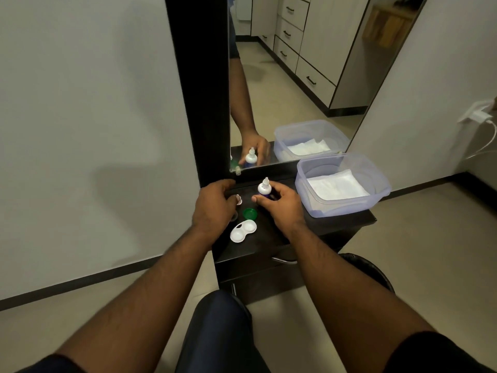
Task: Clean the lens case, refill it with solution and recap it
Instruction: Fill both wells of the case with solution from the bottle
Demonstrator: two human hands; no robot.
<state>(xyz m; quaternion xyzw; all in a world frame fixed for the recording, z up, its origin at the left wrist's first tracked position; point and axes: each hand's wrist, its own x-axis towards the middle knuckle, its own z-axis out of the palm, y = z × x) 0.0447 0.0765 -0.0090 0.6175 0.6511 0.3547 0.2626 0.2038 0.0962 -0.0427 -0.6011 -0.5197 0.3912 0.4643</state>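
White-capped solution bottle (264, 188) gripped upright by right hand (279, 205); left hand (215, 207) seemingly pinches a small cap (238, 199).

- Left hand (215, 204) reaches forward with its back up, fingers curled, pinching something small and white at the fingertips.
- Right hand (279, 203) grips an upright bottle, fingers curled round it.
- Both forearms are extended and bare.

No text can be read, even on the solution bottle (264, 190)
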